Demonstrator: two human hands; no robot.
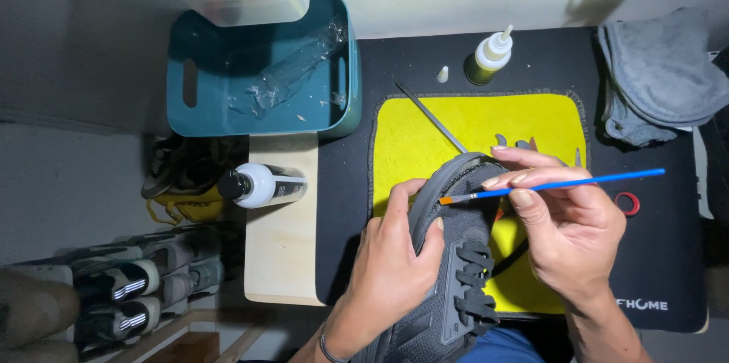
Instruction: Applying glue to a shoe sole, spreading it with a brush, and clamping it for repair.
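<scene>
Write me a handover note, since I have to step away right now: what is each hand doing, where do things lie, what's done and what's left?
Left hand: grip around the toe of the dark grey shoe, steadying it over the yellow cloth.
Right hand: pinches the blue brush, orange tip at the toe edge.
Glue bottle stands open behind the cloth, its cap beside it; metal rod lies on the cloth.
Done: shoe positioned, bottle opened.
Left: brushing along the toe seam appears under way; extent unclear.
</scene>
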